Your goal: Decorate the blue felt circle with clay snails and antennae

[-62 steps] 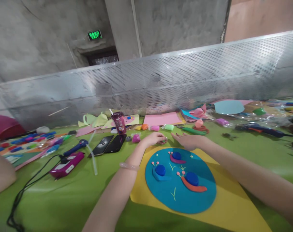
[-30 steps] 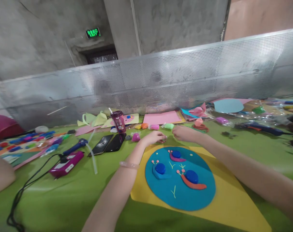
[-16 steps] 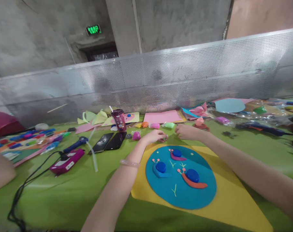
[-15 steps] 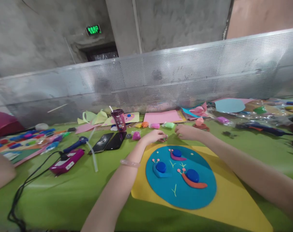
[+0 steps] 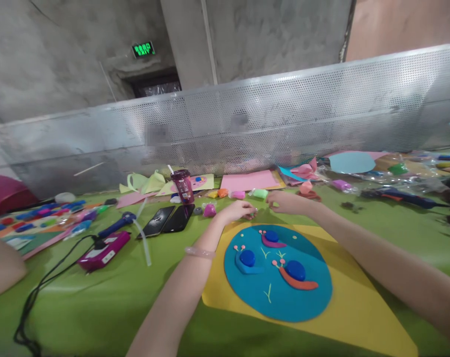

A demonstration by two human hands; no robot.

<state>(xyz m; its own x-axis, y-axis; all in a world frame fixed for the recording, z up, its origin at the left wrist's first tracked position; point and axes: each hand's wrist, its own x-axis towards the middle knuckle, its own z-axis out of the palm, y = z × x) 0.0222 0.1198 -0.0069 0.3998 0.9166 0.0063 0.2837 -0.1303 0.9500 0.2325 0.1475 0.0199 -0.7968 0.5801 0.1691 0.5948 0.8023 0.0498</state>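
My left hand [image 5: 237, 210] rests at the far edge of a yellow sheet [image 5: 351, 317], fingers curled on a small greenish bit I cannot make out. My right hand [image 5: 282, 202] lies just right of it, fingers drawn together in a pinch; what they hold is too small to see. In front of both hands a blue felt circle [image 5: 307, 302] lies on the yellow sheet, bearing three clay snails with blue shells [image 5: 295, 270]. A bag of green clay [image 5: 260, 194] sits just beyond my hands.
Two black phones [image 5: 170, 220], a purple cup with a straw [image 5: 183, 186], a magenta device with a black cable [image 5: 102, 252] and a blue tool [image 5: 116, 225] lie left. Coloured paper [image 5: 249, 181] and clay lumps line the perforated metal barrier [image 5: 284, 114]. Another person's arm [image 5: 0, 263] is far left.
My right hand went from spread flat beside the blue circle to a pinch and shifted slightly away from me, closer to the green clay bag. My left hand stayed in place.
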